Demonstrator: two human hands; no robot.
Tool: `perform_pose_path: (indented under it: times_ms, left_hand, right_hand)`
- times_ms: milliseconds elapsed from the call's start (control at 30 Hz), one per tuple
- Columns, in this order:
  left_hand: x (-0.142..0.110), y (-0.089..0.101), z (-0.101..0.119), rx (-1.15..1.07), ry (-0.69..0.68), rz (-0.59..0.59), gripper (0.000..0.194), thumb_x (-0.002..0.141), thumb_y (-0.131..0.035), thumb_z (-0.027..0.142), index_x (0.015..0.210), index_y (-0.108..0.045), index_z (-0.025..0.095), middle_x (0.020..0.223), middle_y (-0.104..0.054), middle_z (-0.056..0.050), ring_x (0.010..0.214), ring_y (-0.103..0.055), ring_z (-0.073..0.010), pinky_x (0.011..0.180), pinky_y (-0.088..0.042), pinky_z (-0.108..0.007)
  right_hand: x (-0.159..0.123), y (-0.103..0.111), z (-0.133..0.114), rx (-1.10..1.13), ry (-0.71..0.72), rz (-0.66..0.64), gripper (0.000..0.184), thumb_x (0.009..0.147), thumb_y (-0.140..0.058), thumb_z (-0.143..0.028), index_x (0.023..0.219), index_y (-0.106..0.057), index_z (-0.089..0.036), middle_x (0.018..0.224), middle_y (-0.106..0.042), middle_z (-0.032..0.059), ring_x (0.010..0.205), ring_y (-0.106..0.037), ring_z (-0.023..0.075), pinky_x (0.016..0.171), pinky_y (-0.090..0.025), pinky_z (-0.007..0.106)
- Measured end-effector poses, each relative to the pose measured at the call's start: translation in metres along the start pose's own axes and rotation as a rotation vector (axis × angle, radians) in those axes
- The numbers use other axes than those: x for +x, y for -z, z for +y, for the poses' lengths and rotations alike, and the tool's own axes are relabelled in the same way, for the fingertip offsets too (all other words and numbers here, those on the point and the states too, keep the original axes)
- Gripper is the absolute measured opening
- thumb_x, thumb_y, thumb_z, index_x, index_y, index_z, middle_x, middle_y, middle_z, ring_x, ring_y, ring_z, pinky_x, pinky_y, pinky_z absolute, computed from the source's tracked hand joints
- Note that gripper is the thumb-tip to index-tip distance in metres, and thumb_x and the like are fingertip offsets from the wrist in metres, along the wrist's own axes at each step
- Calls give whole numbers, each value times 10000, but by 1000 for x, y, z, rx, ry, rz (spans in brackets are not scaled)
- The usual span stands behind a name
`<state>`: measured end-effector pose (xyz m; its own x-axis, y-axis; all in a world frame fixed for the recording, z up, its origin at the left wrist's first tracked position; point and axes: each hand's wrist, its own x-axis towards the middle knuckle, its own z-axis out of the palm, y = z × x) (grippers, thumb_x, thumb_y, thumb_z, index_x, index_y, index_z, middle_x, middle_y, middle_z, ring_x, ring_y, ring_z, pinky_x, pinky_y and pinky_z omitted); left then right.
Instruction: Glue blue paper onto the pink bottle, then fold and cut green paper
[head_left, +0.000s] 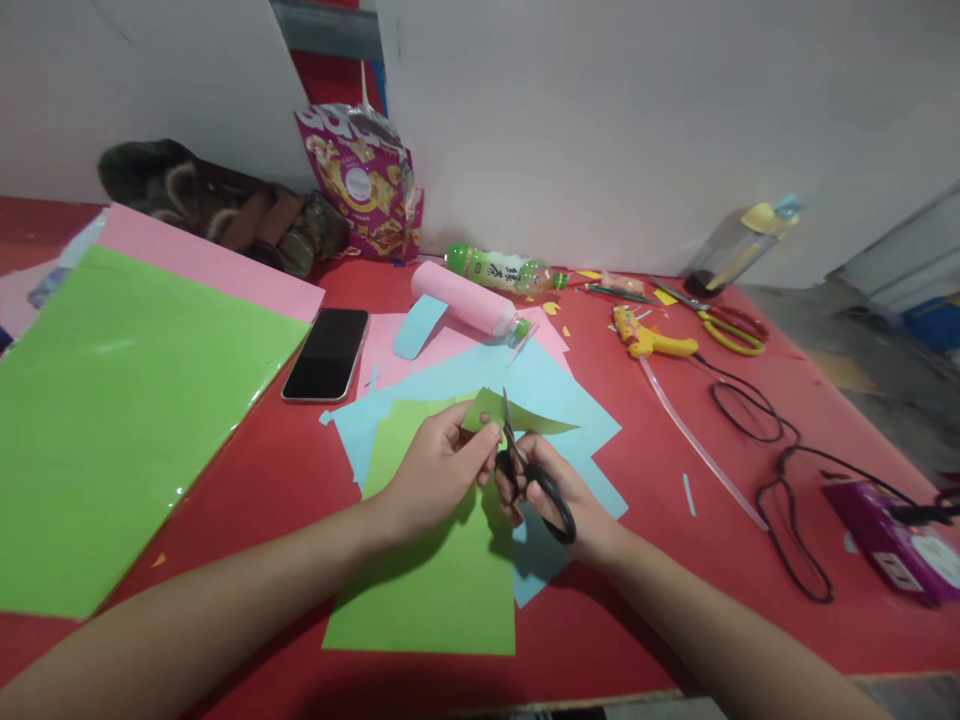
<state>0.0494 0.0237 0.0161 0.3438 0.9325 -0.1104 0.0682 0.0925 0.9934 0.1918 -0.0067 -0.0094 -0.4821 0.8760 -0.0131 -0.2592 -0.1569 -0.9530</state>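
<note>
My left hand [439, 465] pinches a small piece of green paper [517, 415] and holds it just above the table. My right hand [566, 490] grips black-handled scissors [534, 478], fingers through the loops, with the blades pointing up into that green piece. Under both hands lie a larger green sheet [435, 580] and light blue sheets [540, 385] on the red table [660, 560].
A black phone [328, 352] lies left of the papers, beside big green and pink sheets [112, 400]. Behind are a pink roll [461, 297], a green bottle [499, 268] and a snack bag [364, 180]. To the right: yellow glue gun [652, 340], yellow-handled scissors [731, 328], black cable [780, 480], purple box [896, 540].
</note>
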Motion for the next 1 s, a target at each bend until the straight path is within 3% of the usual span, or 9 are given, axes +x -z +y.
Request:
perform_pose_path:
  times_ms: [1000]
  left_hand:
    - [9,32,21,378,112,-199,163,687,-428,185,528,-398,178,393,-395,65,388,-381,-71,406,-287,-173]
  right_hand:
    - [0,5,-2,-1,-157,7,411,643,-597,-498,697,-320,-198,510,-375,-97,404,-352,31,396,-266,181]
